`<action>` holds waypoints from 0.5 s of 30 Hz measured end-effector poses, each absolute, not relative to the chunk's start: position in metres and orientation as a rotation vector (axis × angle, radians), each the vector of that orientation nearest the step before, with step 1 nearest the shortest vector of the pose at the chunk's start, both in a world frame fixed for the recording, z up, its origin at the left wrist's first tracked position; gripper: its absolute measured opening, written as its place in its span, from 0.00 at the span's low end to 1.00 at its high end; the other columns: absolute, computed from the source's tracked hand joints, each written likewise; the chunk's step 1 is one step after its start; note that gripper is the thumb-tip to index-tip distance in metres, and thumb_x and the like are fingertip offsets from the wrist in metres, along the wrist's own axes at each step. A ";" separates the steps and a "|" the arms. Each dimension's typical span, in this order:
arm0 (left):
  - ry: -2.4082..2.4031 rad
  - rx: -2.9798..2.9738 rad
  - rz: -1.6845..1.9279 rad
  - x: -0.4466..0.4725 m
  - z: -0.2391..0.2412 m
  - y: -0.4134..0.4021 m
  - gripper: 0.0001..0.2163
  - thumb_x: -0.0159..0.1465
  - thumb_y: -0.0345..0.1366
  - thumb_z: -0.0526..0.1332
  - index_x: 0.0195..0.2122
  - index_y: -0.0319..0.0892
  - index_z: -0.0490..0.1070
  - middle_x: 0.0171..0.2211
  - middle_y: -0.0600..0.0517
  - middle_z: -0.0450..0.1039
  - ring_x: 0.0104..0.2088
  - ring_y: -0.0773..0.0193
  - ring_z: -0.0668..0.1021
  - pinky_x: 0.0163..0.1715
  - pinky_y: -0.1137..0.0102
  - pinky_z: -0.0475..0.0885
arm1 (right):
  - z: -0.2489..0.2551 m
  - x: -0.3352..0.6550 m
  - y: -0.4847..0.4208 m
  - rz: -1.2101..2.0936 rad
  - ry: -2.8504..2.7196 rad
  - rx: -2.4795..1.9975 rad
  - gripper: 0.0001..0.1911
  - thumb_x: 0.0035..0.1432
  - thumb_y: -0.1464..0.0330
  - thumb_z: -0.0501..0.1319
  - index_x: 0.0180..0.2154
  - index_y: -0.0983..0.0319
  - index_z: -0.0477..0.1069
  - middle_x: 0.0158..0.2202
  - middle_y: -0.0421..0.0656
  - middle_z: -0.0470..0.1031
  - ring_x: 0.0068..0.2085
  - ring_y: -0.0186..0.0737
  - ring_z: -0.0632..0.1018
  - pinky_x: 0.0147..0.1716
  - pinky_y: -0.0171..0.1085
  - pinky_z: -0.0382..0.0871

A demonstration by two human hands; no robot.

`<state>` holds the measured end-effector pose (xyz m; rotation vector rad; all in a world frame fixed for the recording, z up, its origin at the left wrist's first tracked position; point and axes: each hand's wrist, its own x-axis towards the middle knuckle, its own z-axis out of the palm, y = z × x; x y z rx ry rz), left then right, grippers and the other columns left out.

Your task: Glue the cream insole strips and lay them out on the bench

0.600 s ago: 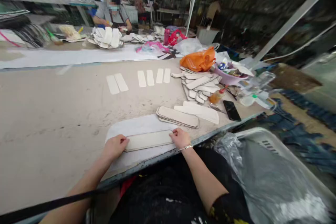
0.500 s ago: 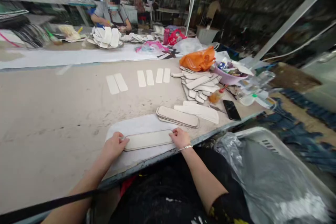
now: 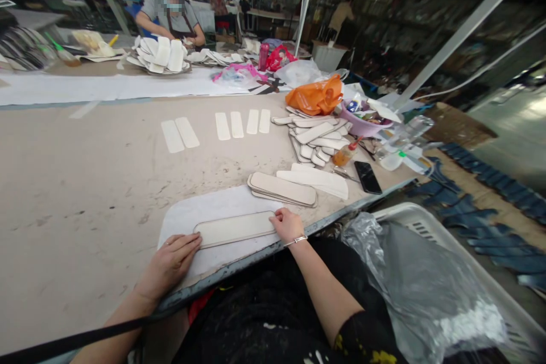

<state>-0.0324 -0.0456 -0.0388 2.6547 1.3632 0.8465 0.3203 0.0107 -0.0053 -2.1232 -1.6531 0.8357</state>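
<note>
A long pale strip with rounded ends and a dark edge [image 3: 236, 230] lies on a white sheet [image 3: 179, 217] at the table's front edge. At its right end, my right hand [image 3: 289, 225] is closed, the thumb and fingers pinching the strip's corner. My left hand [image 3: 173, 261] lies at the other end with fingers stretched out flat and close together, their tips touching the strip; its thumb is hidden. Just beyond, a small stack of similar strips [image 3: 282, 189] overlaps the sheet's far corner. White flat pieces [image 3: 318, 177] lie behind that stack.
Small white rectangles [image 3: 236, 125] lie in pairs farther back. To the right are a heap of strips [image 3: 313, 135], a glue bottle [image 3: 344, 153], a phone [image 3: 367, 177] and a purple basin [image 3: 362, 126]. A plastic-lined basket [image 3: 409, 209] stands beside the table. A co-worker [image 3: 173, 17] sits opposite.
My left hand has gone from pinching the strip's left end to lying flat against it. My right hand keeps its pinch. The whole view has shifted slightly.
</note>
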 end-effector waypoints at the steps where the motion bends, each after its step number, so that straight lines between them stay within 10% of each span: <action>1: 1.353 2.664 0.851 -0.033 -0.040 -0.044 0.11 0.64 0.34 0.58 0.46 0.44 0.76 0.46 0.48 0.77 0.43 0.61 0.78 0.48 0.64 0.73 | -0.005 0.320 0.011 0.833 -1.649 -2.129 0.07 0.55 0.64 0.62 0.36 0.58 0.74 0.31 0.37 0.80 0.36 0.39 0.79 0.37 0.35 0.66; 15: 1.239 2.751 0.851 -0.044 -0.062 -0.036 0.13 0.64 0.37 0.58 0.48 0.44 0.74 0.47 0.47 0.77 0.42 0.60 0.78 0.47 0.64 0.71 | -0.011 0.315 0.014 0.789 -1.662 -2.188 0.06 0.55 0.65 0.62 0.36 0.57 0.74 0.31 0.38 0.80 0.38 0.39 0.79 0.37 0.34 0.68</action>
